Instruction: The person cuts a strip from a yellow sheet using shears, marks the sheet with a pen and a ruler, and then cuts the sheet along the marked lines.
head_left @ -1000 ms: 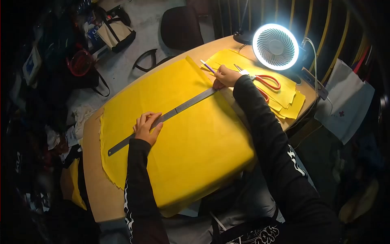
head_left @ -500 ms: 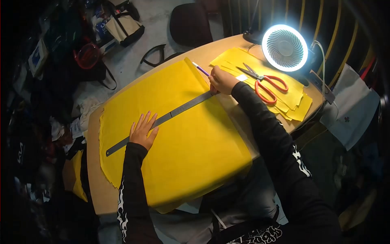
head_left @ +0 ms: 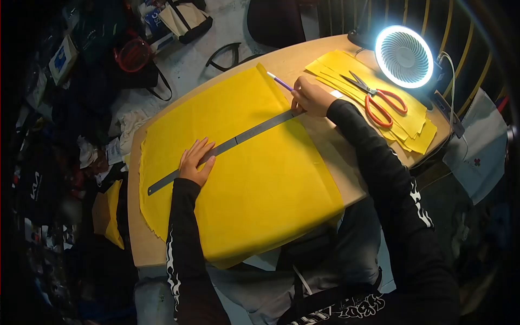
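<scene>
A long dark metal ruler [head_left: 261, 128] lies slantwise across a large yellow cloth [head_left: 260, 195] spread on the table. My left hand [head_left: 196, 162] rests flat over the ruler's left half, its fingers stretched out and pressing it to the cloth. At the ruler's far right end, my right hand [head_left: 314, 97] is closed around a pen [head_left: 279, 81] with a purple barrel and white end. The pen points up and to the left, and its lower end is hidden in the hand. Those right fingers also touch the ruler's end, or sit just above it.
Orange-handled scissors [head_left: 374, 97] lie on yellow cloth pieces [head_left: 417, 132] to the right. A lit ring lamp [head_left: 404, 57] stands behind them on the wooden table [head_left: 346, 179]. Beyond the table are a dark chair [head_left: 275, 21] and a bag [head_left: 184, 19] on the floor.
The whole view has shifted, so the scene sits higher and farther right. My left fingers look slightly closer together. Ruler and cloth keep about the same places relative to each other.
</scene>
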Demonstrator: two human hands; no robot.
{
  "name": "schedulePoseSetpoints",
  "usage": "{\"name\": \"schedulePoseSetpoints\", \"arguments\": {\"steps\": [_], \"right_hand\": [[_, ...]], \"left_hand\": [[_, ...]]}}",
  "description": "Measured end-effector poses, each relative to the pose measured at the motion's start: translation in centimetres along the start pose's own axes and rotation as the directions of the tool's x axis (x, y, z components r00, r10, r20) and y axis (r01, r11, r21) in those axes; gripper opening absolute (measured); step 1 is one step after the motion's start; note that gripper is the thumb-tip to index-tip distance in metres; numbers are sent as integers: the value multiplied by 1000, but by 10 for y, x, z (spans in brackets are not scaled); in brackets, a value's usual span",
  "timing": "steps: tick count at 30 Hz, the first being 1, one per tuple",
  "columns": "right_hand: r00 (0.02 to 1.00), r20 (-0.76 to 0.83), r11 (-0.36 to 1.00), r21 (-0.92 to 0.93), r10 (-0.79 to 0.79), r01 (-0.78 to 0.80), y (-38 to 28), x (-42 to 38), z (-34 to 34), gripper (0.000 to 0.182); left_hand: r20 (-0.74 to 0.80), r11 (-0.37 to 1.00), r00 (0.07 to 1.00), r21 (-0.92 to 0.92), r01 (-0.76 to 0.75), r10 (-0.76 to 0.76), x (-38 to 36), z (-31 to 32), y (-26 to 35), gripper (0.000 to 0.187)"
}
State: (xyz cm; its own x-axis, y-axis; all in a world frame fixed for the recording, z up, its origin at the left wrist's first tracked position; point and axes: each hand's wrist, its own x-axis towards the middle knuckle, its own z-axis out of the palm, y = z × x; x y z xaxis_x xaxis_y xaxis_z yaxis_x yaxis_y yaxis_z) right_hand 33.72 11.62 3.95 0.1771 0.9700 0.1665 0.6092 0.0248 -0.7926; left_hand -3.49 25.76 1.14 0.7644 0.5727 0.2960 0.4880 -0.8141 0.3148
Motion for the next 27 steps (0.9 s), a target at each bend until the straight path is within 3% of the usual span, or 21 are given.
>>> {"name": "schedulePoseSetpoints", "arguments": {"steps": [5,11,15,20,27], "right_hand": [[1000,2,999,-44,17,-17,-2,-1,-6,18],[999,-6,985,-168,38,-39,-1,1,-12,18],[997,-8,981,-177,83,-83,-8,-1,-16,18],[999,-36,974,-226,12,-20,-7,-3,-17,16],[998,-57,989,-143,26,-34,-4,-4,-16,15]], "left_hand": [[-49,962,999,-270,-32,19,-3,-12,-4,29],[-130,983,989,-164,-87,66,-3,-9,-6,24],[-118,980,992,-185,-74,52,-1,-9,-6,23],[-100,979,994,-193,-65,46,2,-9,-1,23],[-89,980,993,-177,-93,78,7,-7,1,22]]}}
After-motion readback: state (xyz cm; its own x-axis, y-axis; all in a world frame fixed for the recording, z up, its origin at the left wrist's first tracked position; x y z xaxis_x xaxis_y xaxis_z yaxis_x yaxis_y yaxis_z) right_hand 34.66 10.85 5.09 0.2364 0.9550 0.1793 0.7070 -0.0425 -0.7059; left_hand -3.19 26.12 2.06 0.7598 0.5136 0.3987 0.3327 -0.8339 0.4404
